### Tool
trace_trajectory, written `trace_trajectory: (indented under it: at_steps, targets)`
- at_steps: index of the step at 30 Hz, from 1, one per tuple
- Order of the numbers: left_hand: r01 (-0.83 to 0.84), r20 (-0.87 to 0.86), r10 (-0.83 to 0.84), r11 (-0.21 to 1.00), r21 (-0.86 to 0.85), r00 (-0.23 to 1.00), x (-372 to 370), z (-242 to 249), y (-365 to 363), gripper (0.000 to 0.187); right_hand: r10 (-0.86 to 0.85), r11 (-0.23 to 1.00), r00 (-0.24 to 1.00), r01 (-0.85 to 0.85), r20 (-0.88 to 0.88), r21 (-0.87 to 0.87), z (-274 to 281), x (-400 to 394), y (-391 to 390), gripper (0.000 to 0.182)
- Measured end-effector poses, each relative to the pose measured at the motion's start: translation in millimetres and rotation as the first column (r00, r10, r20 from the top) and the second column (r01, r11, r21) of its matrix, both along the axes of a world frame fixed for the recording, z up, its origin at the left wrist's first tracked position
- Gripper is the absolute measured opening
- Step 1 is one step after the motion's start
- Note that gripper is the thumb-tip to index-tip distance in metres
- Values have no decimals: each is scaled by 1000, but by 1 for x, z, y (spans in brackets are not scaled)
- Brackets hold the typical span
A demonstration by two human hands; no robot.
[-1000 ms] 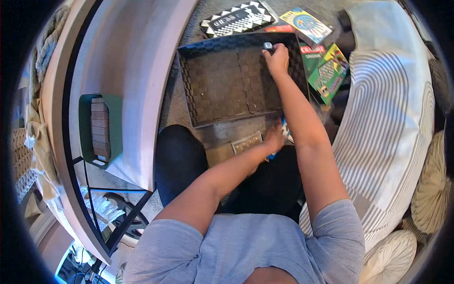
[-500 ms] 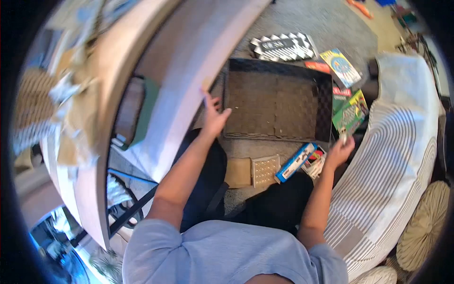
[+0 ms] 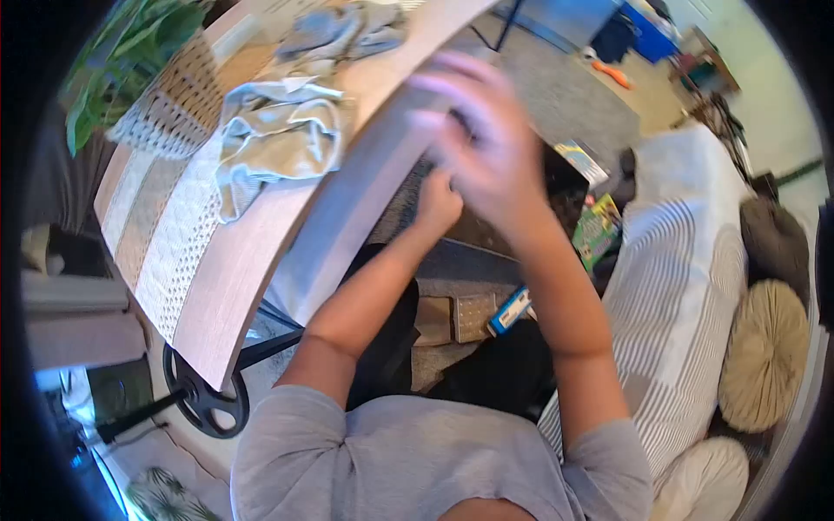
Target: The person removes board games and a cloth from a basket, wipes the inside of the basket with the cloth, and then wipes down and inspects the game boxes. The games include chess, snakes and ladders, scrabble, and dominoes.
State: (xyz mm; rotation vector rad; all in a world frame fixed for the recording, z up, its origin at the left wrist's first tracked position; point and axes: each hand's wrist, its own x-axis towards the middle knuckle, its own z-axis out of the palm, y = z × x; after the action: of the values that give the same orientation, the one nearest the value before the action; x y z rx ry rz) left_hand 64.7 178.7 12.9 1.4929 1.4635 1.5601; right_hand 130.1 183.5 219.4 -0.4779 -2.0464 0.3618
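My left hand [image 3: 440, 204] is closed at the left rim of a dark woven basket [image 3: 482, 233], its fingers curled and partly hidden. My right hand [image 3: 486, 139] is raised over the basket beside the table edge, blurred by motion, fingers apart with nothing visible in them. It hides much of the basket. Below the basket lie a brown cardboard piece [image 3: 433, 319], a dotted tan tray [image 3: 473, 318] and a blue and white box [image 3: 511, 311]. A green and yellow package [image 3: 597, 232] lies right of the basket.
A wooden table [image 3: 234, 286] rises at my left, bearing a beige and light blue cloth [image 3: 282, 143], grey cloth [image 3: 343, 35] and a plant in a woven pot [image 3: 174, 104]. A striped cover [image 3: 669, 286] and round cushions [image 3: 764, 356] are at right.
My right hand has moved from the packages at right up and left, over the basket. My left hand has gone from open to closed. The view has shifted, showing more tabletop.
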Motion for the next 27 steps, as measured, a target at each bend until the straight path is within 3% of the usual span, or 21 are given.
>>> trace_trajectory:
  at_steps: [1,2,4,5,7,8,10,11,12,14,15,16,17,18,19,21,22,23,24,25,27]
  targets:
    - [-71,-339,133,979,189,931,-2,9,3,55,62,992,998,-61,-3,111,10,-34,-5,40]
    - [143,-289,-84,971,192,954,-10,32,6,57,140,988,989,-138,-36,68,15,-63,-16,50]
    - [136,-506,-94,990,48,858,-6,106,-4,70,77,997,990,-77,118,-2,18,-105,-35,52]
    - [173,-510,-123,984,52,852,-1,136,-11,70,57,997,979,-46,195,-58,16,-120,-38,47]
    - [203,-851,89,953,223,518,9,174,-27,71,126,986,851,-53,510,-156,17,-129,-33,32]
    - [278,-898,163,915,292,408,10,172,-29,57,103,988,854,-29,510,-152,14,-130,-33,32]
    - [352,-899,117,893,281,421,21,158,-49,52,53,998,953,-56,298,0,11,-126,-38,18]
    - [402,-901,80,876,268,427,28,145,-62,51,40,999,953,-43,300,5,11,-117,-39,18]
    - [425,-940,45,884,195,337,36,110,-70,62,105,992,988,-96,109,-84,18,-102,-43,14]
    - [513,-968,-41,853,95,248,41,27,-81,57,146,948,964,-201,-223,-245,23,-71,-48,10]
    - [607,-782,-411,793,-53,468,43,4,-91,54,126,916,928,-244,-350,-319,24,-53,-48,9]
    - [726,-425,-703,673,-138,570,46,-7,-99,52,135,848,924,-294,-358,-440,28,-29,-47,11]
    - [728,-425,-703,672,-135,570,49,-4,-100,52,145,762,919,-340,-367,-551,32,-2,-45,13]
    - [718,-853,-462,677,-164,241,50,3,-103,51,118,624,807,-514,-578,-589,33,22,-48,18]
    - [700,-981,-71,691,-179,-181,52,12,-105,52,45,473,657,-677,-752,-563,32,49,-51,23]
    - [641,-999,-46,767,-34,2,64,30,-91,51,131,446,475,-812,-870,-377,15,120,-46,35]
    - [557,-993,-69,831,-2,99,71,36,-76,53,294,199,235,-963,-927,-181,21,155,-49,39]
    - [393,-988,-43,915,-98,-146,73,81,-71,55,110,412,361,-864,-926,-289,23,186,-57,40]
    - [366,-995,86,925,102,60,68,87,-51,56,-93,579,436,-708,-895,-405,25,212,-64,41]
    - [268,-987,133,951,154,92,62,107,-41,61,-175,665,408,-622,-896,-413,27,232,-72,42]
    - [105,-930,15,993,57,369,42,141,-22,81,-246,741,365,-526,-898,-417,23,253,-81,43]
